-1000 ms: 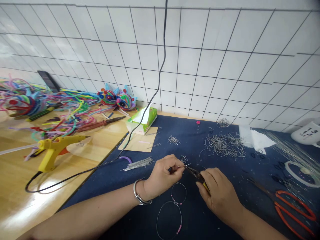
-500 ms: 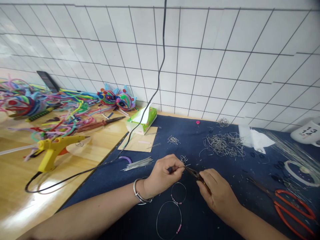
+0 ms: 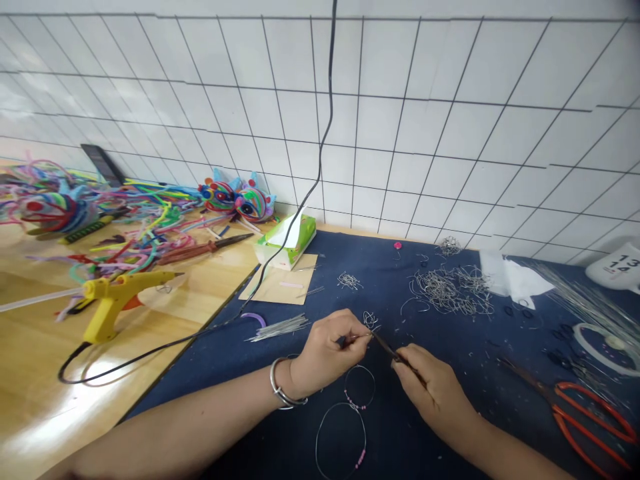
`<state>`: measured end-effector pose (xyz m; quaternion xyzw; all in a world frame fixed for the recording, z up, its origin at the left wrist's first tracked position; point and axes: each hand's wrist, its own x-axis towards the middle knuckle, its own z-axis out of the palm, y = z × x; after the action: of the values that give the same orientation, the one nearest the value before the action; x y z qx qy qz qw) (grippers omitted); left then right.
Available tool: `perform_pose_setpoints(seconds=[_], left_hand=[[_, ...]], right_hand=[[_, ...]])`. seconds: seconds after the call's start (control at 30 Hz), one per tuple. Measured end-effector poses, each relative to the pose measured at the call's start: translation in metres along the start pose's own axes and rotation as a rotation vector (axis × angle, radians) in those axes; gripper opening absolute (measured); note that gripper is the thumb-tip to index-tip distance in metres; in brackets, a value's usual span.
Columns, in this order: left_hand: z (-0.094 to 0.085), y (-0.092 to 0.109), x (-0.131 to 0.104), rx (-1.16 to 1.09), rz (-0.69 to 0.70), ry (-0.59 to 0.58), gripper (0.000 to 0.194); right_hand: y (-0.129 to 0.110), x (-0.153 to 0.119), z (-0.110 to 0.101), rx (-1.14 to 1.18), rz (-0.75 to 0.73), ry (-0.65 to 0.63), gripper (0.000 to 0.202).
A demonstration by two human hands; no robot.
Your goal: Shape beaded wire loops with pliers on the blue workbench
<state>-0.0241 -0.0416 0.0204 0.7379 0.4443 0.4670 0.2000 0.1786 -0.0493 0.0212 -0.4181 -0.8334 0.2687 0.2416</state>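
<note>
Short wire piece [image 3: 356, 338] sits over the blue mat [image 3: 450, 347], pinched in left hand [image 3: 325, 353] fingertips; right hand [image 3: 433, 393] closed round pliers [image 3: 395, 353], tips at the wire end. My read: brace both wrists on mat, grip wire close to the tips; bend with a small wrist roll; beaded rings [image 3: 359, 387] just below, keep clear

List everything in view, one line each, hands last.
pliers: one, dark, in right hand
wire piece: one, silver, pinched by left hand
wire rings: two, pink beads, below hands
wire scraps: heap, silver, mat's far side
scissors: one, red handles, right edge
glue gun: one, yellow, wooden table
pipe cleaners: pile, many colours, far left
tissue box: one, green-white, by wall
mat: one, dark blue
left hand: bracelet on wrist
right hand: grips pliers
</note>
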Motion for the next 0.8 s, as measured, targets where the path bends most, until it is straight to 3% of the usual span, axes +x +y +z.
perform_pose_setpoints(seconds=[0.13,0.4,0.67,0.8], left_hand=[[0.0019,-0.0011,0.0003,-0.017,-0.018,0.004,0.011],[-0.0017,0.0005,0.0037,-0.151,-0.085,-0.106,0.009],[0.0003,-0.0023,-0.0002,-0.223,-0.096,-0.074,0.009],[-0.0003,-0.0014,0.0003,-0.24,-0.062,-0.066,0.011]], right_hand=[[0.0001,0.0009,0.0005,0.026,0.018,-0.015,0.02],[0.0074,0.0007,-0.0025,-0.049,-0.019,0.062,0.014],[0.0095,0.0023,-0.0021,-0.086,-0.051,0.083,0.014],[0.0085,0.0022,-0.0016,-0.026,0.014,0.049,0.015]])
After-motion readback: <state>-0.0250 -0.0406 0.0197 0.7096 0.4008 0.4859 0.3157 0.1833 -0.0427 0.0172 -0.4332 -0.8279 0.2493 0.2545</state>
